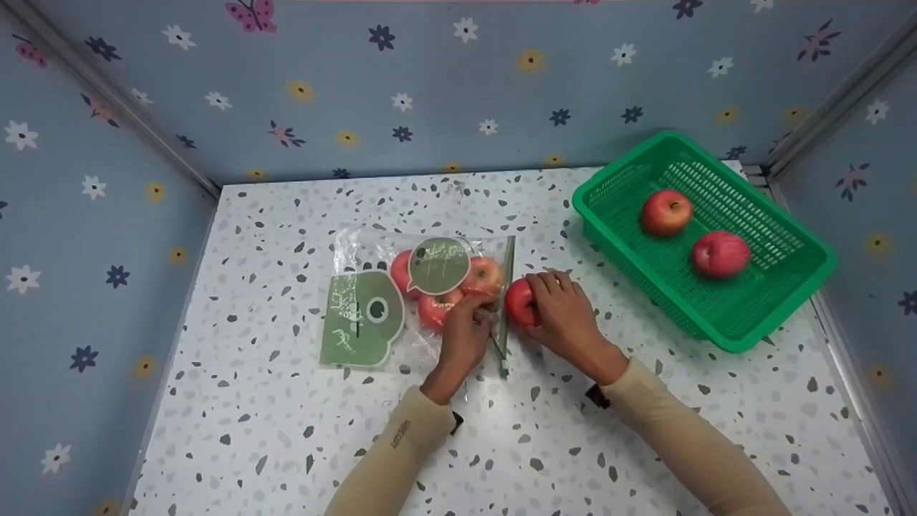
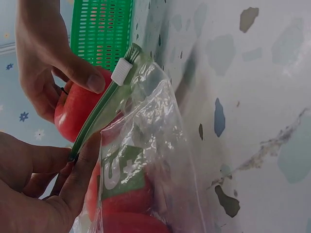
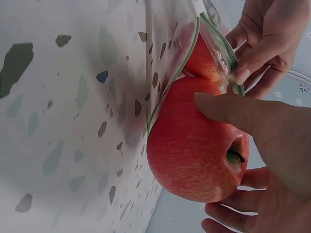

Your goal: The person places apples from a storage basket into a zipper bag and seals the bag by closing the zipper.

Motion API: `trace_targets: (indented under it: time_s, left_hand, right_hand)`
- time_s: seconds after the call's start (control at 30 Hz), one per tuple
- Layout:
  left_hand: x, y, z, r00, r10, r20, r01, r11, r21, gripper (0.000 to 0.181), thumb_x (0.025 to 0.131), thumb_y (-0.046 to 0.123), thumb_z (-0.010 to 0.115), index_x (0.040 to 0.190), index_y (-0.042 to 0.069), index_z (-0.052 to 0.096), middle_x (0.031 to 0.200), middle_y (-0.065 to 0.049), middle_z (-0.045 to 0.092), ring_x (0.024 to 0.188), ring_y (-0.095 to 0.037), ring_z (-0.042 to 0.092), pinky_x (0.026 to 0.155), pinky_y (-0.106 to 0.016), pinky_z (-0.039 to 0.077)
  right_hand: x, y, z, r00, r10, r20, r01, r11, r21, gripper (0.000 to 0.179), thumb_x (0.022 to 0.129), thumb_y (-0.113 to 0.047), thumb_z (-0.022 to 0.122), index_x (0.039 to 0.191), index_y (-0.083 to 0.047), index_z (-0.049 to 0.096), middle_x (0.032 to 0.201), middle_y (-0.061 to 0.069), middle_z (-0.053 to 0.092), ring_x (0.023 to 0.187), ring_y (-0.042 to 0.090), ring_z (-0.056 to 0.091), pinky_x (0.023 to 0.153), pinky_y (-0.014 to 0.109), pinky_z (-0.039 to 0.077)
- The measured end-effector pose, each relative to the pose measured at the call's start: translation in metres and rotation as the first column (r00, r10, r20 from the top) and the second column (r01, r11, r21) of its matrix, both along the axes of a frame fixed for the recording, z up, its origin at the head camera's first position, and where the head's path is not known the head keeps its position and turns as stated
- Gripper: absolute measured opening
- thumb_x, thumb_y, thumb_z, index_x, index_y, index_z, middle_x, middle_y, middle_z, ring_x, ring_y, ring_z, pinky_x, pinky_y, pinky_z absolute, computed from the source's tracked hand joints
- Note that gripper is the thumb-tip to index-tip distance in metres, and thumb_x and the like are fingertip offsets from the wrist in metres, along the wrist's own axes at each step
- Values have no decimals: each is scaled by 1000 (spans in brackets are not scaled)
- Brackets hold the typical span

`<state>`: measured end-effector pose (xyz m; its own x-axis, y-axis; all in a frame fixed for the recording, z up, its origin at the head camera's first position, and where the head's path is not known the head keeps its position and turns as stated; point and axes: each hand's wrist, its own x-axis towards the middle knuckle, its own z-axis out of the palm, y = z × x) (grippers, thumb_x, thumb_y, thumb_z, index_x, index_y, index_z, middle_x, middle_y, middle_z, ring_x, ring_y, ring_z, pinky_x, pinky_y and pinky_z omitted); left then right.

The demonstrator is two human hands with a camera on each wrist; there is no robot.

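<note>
A clear zip bag (image 1: 362, 319) with green cartoon print lies flat on the table, its mouth facing right. Inside it are several red apples (image 1: 438, 308). My left hand (image 1: 466, 337) pinches the green edge of the bag's mouth between thumb and fingers, holding it apart from the lower edge. My right hand (image 1: 569, 315) grips another red apple (image 3: 194, 145) right at the opening; in the right wrist view its far side sits between the two green edges. A white slider (image 2: 121, 72) is at one end of the zip.
A green plastic basket (image 1: 637, 287) stands at the back right of the speckled table (image 1: 272, 430), holding one apple (image 1: 666, 212) and a second apple (image 1: 721, 254). Flower-patterned walls (image 1: 430, 86) enclose the table at the back and sides.
</note>
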<state>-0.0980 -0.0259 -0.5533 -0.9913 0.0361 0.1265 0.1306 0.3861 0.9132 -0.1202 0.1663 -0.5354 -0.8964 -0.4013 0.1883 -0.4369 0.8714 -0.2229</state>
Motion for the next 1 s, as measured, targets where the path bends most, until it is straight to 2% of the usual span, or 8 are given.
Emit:
trace_targets:
  time_s: [0.13,0.3,0.53,0.83,1.0]
  left_hand:
    - [-1,0,0,999,9,-33,-11,999,-39,28,90,-14,62,112,-2,76,106,-14,76,96,-25,70,82,-38,57]
    - [-1,1,1,1000,15,-21,-16,999,-32,26,92,-11,65,114,-2,76,109,-14,76,94,-24,68,82,-36,56]
    - [0,1,2,1000,11,-11,-12,1000,-21,26,93,-11,65,114,-2,76,109,-14,75,91,-23,67,80,-34,55]
    - [1,1,6,1000,4,18,-3,999,-33,26,94,-11,66,117,-2,75,108,-15,74,91,-25,68,82,-37,57]
    - [2,1,5,1000,3,4,-3,998,-56,26,93,-11,68,116,-3,75,103,-14,72,88,-25,65,80,-36,56]
  right_hand:
    - [-1,-4,-2,1000,-1,-3,1,1000,0,74,80,-28,93,138,0,57,129,19,63,127,39,54,102,55,53]
    - [-2,-7,-7,999,11,-32,-12,1000,-27,72,81,-30,93,136,1,58,125,19,64,121,38,55,98,53,54]
    - [-5,-11,-11,1000,23,-20,-24,998,-58,73,79,-28,94,135,1,58,123,18,64,116,36,55,98,50,53]
    - [-8,-20,-13,999,9,41,-7,998,-59,77,77,-27,96,137,-1,58,128,18,65,119,36,55,103,49,51]
    - [-9,-26,-15,997,7,80,1,995,-100,77,77,-27,96,139,0,57,129,18,65,119,37,55,103,49,50]
